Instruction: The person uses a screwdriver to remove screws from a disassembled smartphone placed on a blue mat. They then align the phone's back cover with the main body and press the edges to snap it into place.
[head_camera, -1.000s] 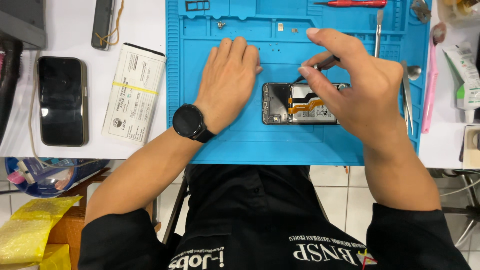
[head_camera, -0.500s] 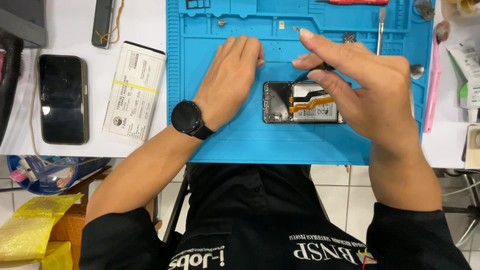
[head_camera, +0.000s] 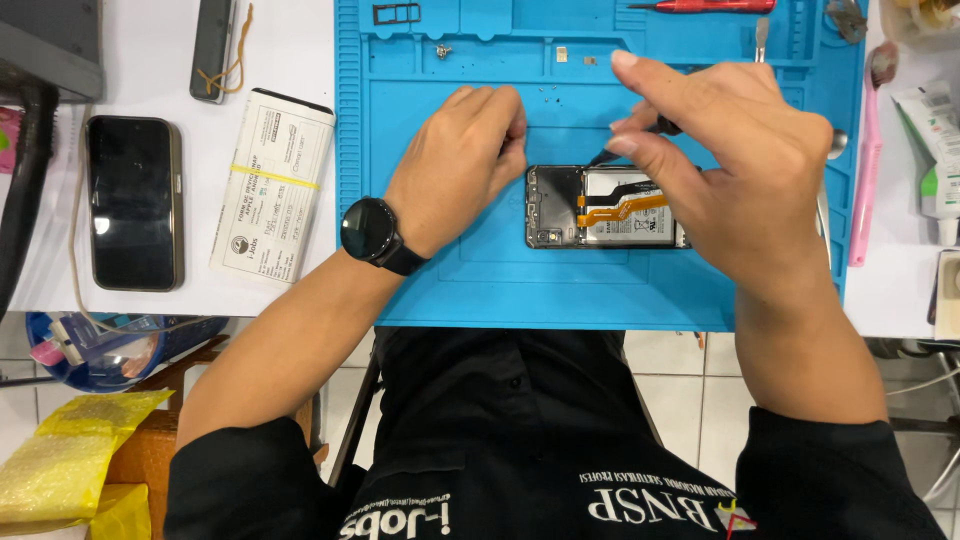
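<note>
I have my right hand (head_camera: 745, 185) pinched shut on a thin dark tool (head_camera: 640, 140), its tip pointing down at the top edge of the opened phone (head_camera: 605, 207), which lies flat on the blue repair mat (head_camera: 450, 280) with its orange flex cable showing. My left hand (head_camera: 455, 170) rests on the mat with fingers curled loosely together, fingertips touching the phone's left end and clamped on nothing. Off to the left on the white bench (head_camera: 300, 50) lie a black phone (head_camera: 135, 202) and a white banded packet (head_camera: 272, 187).
</note>
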